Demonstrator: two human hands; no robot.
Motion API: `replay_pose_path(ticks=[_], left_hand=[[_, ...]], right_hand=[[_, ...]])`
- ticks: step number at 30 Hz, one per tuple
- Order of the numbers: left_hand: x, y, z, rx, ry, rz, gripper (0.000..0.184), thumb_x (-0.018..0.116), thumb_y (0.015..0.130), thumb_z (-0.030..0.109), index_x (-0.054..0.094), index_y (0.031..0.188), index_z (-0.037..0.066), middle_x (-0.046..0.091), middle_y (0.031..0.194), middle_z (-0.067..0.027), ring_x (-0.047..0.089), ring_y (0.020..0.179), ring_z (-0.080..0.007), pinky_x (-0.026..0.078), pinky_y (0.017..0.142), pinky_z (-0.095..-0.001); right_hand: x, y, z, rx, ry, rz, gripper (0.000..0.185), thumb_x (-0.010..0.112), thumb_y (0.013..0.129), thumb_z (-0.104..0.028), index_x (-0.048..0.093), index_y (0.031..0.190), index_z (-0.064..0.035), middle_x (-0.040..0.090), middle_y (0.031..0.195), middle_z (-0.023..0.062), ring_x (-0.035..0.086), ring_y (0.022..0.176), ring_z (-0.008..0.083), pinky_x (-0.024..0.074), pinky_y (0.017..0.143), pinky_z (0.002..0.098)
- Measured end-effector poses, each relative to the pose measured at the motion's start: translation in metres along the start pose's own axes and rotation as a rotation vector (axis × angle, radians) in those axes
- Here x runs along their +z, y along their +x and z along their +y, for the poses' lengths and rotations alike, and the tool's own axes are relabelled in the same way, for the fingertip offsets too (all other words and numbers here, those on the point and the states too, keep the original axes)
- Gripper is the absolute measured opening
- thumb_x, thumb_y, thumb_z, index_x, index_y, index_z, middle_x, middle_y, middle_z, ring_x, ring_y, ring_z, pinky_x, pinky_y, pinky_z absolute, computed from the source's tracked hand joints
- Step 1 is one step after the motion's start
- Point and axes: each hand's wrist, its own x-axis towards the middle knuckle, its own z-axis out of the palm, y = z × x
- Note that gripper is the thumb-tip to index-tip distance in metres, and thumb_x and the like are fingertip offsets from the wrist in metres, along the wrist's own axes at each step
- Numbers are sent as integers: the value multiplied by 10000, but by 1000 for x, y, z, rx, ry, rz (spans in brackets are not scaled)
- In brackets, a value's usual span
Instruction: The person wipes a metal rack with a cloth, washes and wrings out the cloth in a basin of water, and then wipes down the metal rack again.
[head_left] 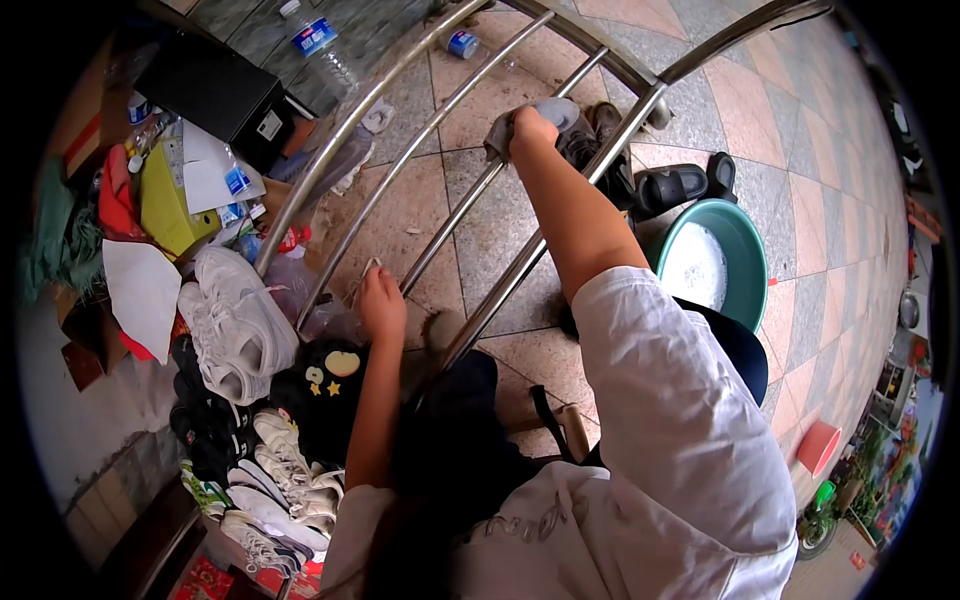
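Observation:
A metal rack with several tubular bars (pixel 421 147) slants across the view in front of me. My right hand (pixel 533 133) is closed around a grey cloth (pixel 500 138), pressed against one of the thinner bars near its upper end. Lower on the same bar is my left hand (pixel 380 303), its fingers curled where the bar passes behind it. A small whitish bit shows at its fingertips, too small to name. The underside of both grips is hidden.
A green basin (pixel 757 262) of sudsy water stands right of the rack, beside black slippers (pixel 672 188). White sneakers (pixel 232 320) and other shoes pile up at left, below a black box (pixel 212 98) and clutter. A plastic bottle (pixel 318 45) is at the top; a pink basin (pixel 819 447) lies far right.

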Motion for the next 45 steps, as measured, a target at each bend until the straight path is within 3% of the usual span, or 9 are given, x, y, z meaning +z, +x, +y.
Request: replay_pose_path(ticks=[5, 13, 17, 25, 28, 32, 40, 43, 45], left_hand=[[15, -2, -7, -83, -11, -60, 248, 420, 850, 216, 559, 932, 29, 585, 897, -159, 531, 847, -350, 421, 728, -417], [10, 2, 1, -45, 100, -34, 199, 428, 818, 170, 579, 851, 45, 591, 821, -147, 550, 776, -341, 434, 679, -412], [4, 3, 19, -80, 106, -70, 183, 437, 802, 162, 581, 813, 51, 591, 777, -134, 550, 742, -339, 437, 658, -408], [7, 3, 15, -5, 199, -13, 154, 445, 794, 154, 566, 768, 62, 573, 734, -127, 549, 720, -327, 438, 627, -403], [5, -3, 18, -61, 204, -24, 145, 453, 788, 155, 562, 757, 65, 569, 730, -119, 546, 714, -322, 437, 621, -404], [12, -2, 8, -31, 194, 24, 140, 462, 781, 167, 562, 753, 73, 567, 728, -112, 541, 709, -324, 434, 606, -404], [6, -2, 13, -25, 186, 19, 123, 476, 770, 166, 553, 764, 71, 568, 739, -117, 541, 709, -331, 431, 605, -405], [9, -3, 14, -19, 160, 31, 130, 470, 783, 167, 543, 766, 61, 562, 736, -132, 539, 702, -335, 427, 603, -407], [8, -2, 14, -11, 172, 28, 142, 460, 799, 169, 536, 762, 54, 554, 728, -142, 536, 695, -339, 424, 600, -412]], right_hand=[[-6, -6, -48, -5, -102, 143, 435, 634, 619, -157, 567, 993, 54, 578, 1050, 176, 563, 972, 295, 440, 824, 320], [-2, 45, -95, -54, -54, 4, 417, 598, 648, -145, 561, 999, 77, 581, 1048, 174, 568, 967, 294, 453, 793, 320], [-1, 41, -113, -235, -302, 150, 630, 600, 671, -212, 317, 1143, 94, 529, 1095, 247, 558, 981, 343, 435, 851, 368], [26, 68, -130, -466, -500, 498, 428, 637, 692, -177, 386, 996, -8, 532, 914, 136, 612, 796, 285, 512, 695, 363], [8, 57, -123, -603, -462, 389, 441, 644, 681, -179, 395, 994, 7, 511, 965, 170, 575, 887, 306, 490, 745, 378], [-17, 67, -104, -1135, -340, 214, 471, 617, 626, -114, 424, 1038, 10, 461, 1052, 210, 437, 977, 404, 360, 854, 452], [-85, 113, -174, -1289, -511, 156, 400, 597, 622, -158, 490, 949, 46, 559, 888, 239, 511, 854, 421, 404, 777, 466], [-87, 147, -180, -1136, -685, -16, 521, 608, 638, -184, 451, 1080, 42, 553, 999, 244, 516, 948, 407, 417, 819, 432], [-70, 156, -169, -1436, -826, 17, 612, 593, 647, -149, 393, 1196, 33, 437, 1221, 229, 431, 1119, 351, 358, 945, 375]])
